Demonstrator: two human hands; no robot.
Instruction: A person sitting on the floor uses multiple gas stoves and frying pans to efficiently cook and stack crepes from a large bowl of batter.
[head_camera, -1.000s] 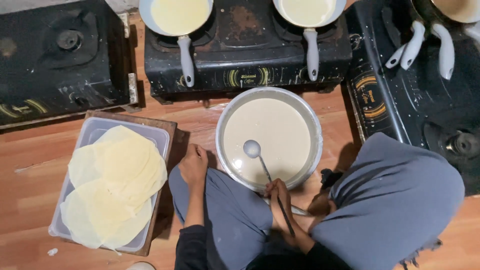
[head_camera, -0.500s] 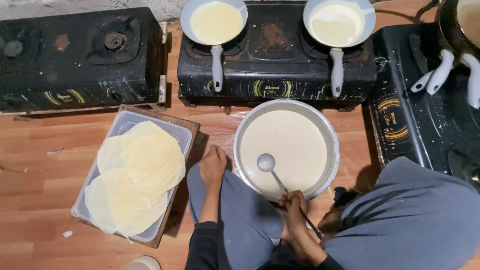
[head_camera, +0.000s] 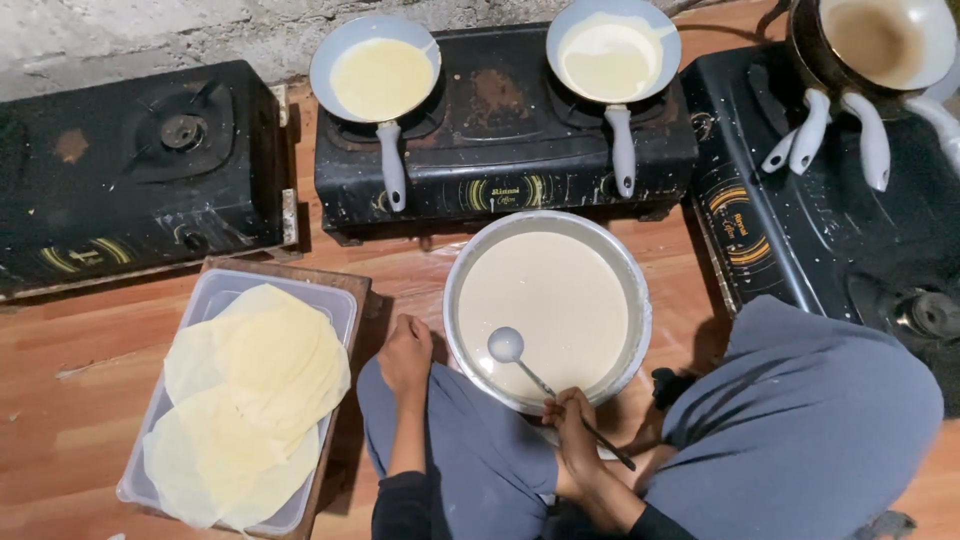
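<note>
Still, the right hand (head_camera: 572, 432) keeps grasping the ladle (head_camera: 520, 357); left hand (head_camera: 405, 355) stays released on the knee.

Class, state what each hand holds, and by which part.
Right hand grips the metal ladle mid-handle; left hand holds nothing, resting on the knee.

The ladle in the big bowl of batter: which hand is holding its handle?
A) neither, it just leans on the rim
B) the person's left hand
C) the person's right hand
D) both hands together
C: the right hand grips the ladle by its handle at the rim of the batter bowl, while the left hand rests on the knee.
</note>
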